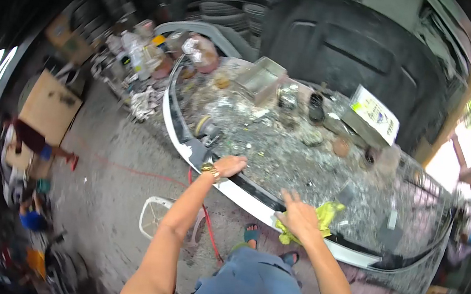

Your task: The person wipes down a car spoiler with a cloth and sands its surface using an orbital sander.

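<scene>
A long curved car bumper [246, 199], white outside with a black inner edge, lies along the near side of a cluttered worktable [282, 159]. My left hand [230, 166], with a gold watch at its wrist, rests on the bumper's upper edge, its fingers stretched out and nothing in them. Farther right, my right hand [301, 217] presses a yellow cloth [330, 213] against the bumper, some fingers extended past the cloth. Cloth shows on both sides of this hand; its underside is hidden. Left of my left hand, a round power sander [207, 128] lies on the table.
A metal tin [262, 78], a dark jar [317, 107] and a white-topped box [372, 115] stand at the back. A red hose [209, 227] hangs down near a white plastic stool [154, 217]. Another person [32, 139] is at the far left. Dark car panels [346, 42] lean behind.
</scene>
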The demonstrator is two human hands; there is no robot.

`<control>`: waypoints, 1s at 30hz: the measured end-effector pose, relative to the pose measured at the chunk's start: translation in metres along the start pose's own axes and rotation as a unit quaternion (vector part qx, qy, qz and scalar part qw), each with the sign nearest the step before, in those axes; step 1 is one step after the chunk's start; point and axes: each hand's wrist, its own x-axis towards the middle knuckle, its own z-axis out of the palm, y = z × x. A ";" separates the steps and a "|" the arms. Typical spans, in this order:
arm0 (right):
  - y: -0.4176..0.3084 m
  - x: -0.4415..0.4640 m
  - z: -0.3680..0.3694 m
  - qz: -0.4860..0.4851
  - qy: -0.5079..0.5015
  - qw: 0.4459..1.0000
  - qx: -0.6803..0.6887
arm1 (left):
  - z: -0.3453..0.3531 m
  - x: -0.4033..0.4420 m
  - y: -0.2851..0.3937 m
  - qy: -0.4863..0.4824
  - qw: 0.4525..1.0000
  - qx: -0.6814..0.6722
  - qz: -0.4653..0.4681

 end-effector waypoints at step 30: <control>-0.069 0.108 0.011 0.104 -0.275 0.956 0.015 | 0.043 -0.180 -0.084 0.646 0.614 -0.392 -0.230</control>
